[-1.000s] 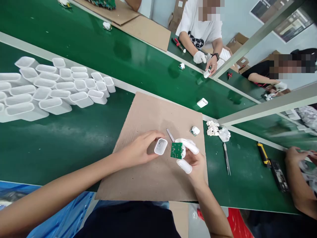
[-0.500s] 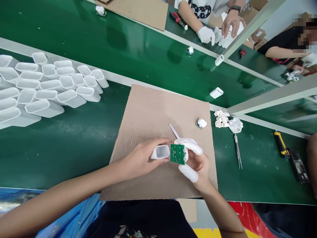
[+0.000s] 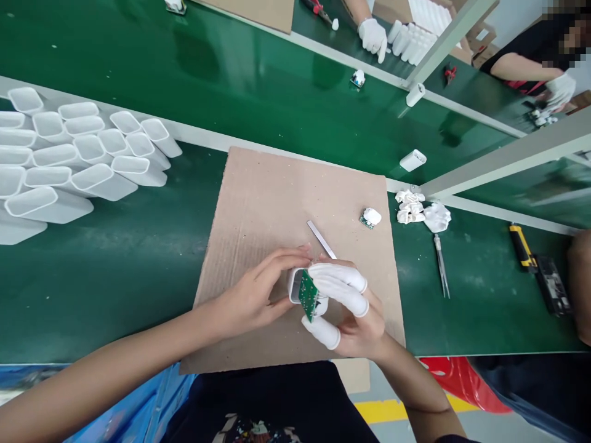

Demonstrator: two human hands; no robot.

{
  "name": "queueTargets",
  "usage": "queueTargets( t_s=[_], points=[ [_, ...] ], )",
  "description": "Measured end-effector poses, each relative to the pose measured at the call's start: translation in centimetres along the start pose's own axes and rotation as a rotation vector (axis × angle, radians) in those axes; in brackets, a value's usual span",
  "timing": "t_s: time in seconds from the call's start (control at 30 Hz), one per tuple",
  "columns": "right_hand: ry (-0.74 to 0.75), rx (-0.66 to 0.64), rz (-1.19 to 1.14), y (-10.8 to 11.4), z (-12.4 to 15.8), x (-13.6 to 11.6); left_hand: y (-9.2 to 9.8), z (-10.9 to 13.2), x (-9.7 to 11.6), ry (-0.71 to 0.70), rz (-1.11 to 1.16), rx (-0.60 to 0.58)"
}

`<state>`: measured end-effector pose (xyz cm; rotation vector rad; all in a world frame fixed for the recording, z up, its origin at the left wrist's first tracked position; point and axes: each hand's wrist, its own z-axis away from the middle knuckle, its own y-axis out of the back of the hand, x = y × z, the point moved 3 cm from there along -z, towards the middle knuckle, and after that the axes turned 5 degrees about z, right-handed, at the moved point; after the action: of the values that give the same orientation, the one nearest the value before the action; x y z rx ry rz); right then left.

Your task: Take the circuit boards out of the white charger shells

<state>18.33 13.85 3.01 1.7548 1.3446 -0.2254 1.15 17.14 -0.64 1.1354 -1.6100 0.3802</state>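
My left hand (image 3: 252, 295) is closed round a small white plastic housing (image 3: 295, 284), open end toward my right hand. My right hand (image 3: 353, 311), with white finger cots on thumb and two fingers, pinches a small green circuit board (image 3: 308, 294) and holds it edge-on at the housing's mouth. Both hands are over a brown cardboard sheet (image 3: 277, 203) on the green bench. A thin metal strip (image 3: 322, 239) lies on the cardboard just beyond my fingers.
Several empty white housings (image 3: 83, 166) are stacked at the left. Another board with a white part (image 3: 370, 217) lies on the cardboard's right. Crumpled finger cots (image 3: 418, 212), tweezers (image 3: 442, 271), a yellow-handled tool (image 3: 521, 246), a loose housing (image 3: 412, 160). Co-workers' hands are at the far belt side.
My right hand has turned the circuit board from flat-facing to edge-on and brought it to the housing's opening. My left hand has closed in round the housing. The view has tilted down.
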Motion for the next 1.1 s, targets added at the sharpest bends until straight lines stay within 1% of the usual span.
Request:
queueTargets(
  t_s=[0.13, 0.3, 0.83, 1.03, 1.1],
  points=[
    [0.013, 0.001, 0.027, -0.2, -0.4, -0.2, -0.1, 0.1, -0.1, -0.003, 0.019, 0.015],
    [0.023, 0.005, 0.059, -0.5, -0.3, -0.1, -0.1, 0.3, -0.2, 0.002, 0.023, 0.019],
    [-0.010, 0.032, 0.018, -0.8, -0.9, 0.2, -0.2, -0.2, -0.2, 0.013, 0.026, 0.046],
    [-0.039, -0.013, 0.044, -0.9, -0.8, 0.5, -0.1, 0.0, -0.3, 0.037, -0.024, 0.064],
    [-0.090, -0.057, 0.029, -1.1, -0.6, 0.7, -0.1, -0.1, -0.3, 0.041, -0.025, 0.070]
  ],
)
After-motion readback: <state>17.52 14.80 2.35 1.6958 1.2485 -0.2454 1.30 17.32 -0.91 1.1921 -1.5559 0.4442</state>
